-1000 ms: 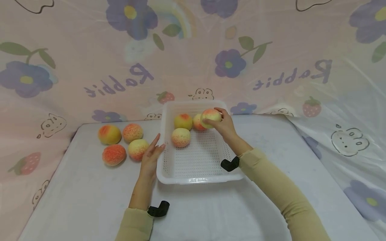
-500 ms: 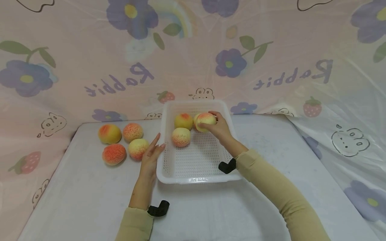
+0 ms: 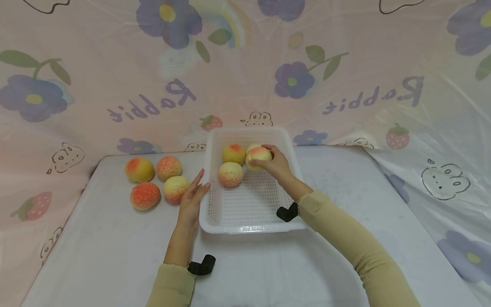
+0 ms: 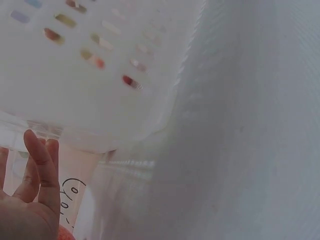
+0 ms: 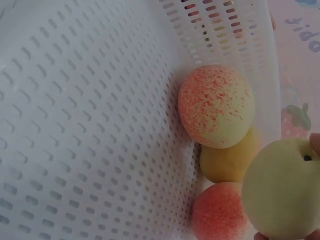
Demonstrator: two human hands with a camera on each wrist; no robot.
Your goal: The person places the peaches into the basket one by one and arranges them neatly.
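Observation:
A white perforated plastic basket (image 3: 249, 229) stands on the table. My right hand (image 3: 277, 165) grips a pale yellow peach (image 3: 259, 156) with a red blush, inside the basket toward the back. In the right wrist view this peach (image 5: 281, 190) fills the lower right corner. Beyond it lie a speckled peach (image 5: 217, 106), a yellow peach (image 5: 230, 157) and a red peach (image 5: 220, 212). In the head view that red one is mostly hidden behind the held peach. My left hand (image 3: 190, 202), fingers extended, rests against the basket's left rim.
Left of the basket, several peaches sit on the white table (image 3: 111, 247): a yellow one (image 3: 140, 170), a speckled one (image 3: 169, 168), a red one (image 3: 145, 196) and a pale one (image 3: 176, 189). A printed curtain (image 3: 245, 64) hangs behind the table.
My right hand has moved left and slightly down with the peach, bringing it in front of the red one at the back. My left hand has stayed at the rim.

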